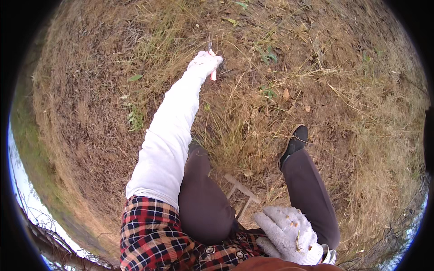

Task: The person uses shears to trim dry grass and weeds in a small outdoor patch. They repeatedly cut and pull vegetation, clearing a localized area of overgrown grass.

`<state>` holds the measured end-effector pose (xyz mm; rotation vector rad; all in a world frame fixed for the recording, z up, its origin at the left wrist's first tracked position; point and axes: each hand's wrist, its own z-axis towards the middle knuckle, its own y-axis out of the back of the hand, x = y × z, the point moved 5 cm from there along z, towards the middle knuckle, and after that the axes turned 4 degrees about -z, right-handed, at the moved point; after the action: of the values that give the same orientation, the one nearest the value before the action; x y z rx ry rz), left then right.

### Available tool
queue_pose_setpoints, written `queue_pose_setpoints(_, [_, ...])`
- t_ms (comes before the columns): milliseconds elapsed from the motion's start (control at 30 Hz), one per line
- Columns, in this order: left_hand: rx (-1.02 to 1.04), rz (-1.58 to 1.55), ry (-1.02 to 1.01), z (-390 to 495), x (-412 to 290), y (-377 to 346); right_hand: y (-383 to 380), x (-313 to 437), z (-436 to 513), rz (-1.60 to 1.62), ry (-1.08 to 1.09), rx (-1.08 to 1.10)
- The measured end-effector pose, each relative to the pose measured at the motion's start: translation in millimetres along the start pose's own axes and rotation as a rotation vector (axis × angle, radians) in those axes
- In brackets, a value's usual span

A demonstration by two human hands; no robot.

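Observation:
My left hand [205, 63], in a fluffy white glove, is stretched far forward, low over the dry grass. It grips a hand tool by its pinkish-red handle [213, 75]. A thin metal part [210, 44] of the tool juts out ahead of the fist, its tip lost among the stems. My right hand [290, 232], in a matching glove, hovers or rests near my lap, beside my right thigh; contact cannot be told. Its fingers point to the left, with gaps between some of them. Bits of dry plant cling to the glove's back, and the palm is hidden.
A wooden frame [241, 188], perhaps a low stool, stands on the ground between my legs. My right shoe [298, 137] is planted ahead of it. A tuft of dry grass [237, 132] grows between my feet. Bare branches [57, 247] show at the lower left rim.

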<state>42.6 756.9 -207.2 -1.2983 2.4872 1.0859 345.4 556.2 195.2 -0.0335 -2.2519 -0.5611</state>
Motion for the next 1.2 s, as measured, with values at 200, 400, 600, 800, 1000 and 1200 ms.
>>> queue_pose_setpoints(200, [-0.053,0.033,-0.106,15,-6,9,2,-2,5,-0.021,0.050,-0.008])
queue_pose_setpoints(400, [-0.079,-0.119,0.017,-2,36,-14,1,-3,6,-0.026,0.039,0.022])
queue_pose_setpoints(600, [-0.064,-0.008,0.027,-33,39,-22,5,2,4,-0.027,0.038,-0.032])
queue_pose_setpoints(800, [-0.176,0.107,-0.078,1,6,-2,4,1,9,-0.021,0.032,0.001])
queue_pose_setpoints(1000, [-0.087,-0.204,-0.039,14,34,-21,5,1,12,-0.004,0.040,0.004])
queue_pose_setpoints(1200, [-0.055,-0.465,0.126,-16,67,-41,5,2,11,-0.020,0.037,-0.024])
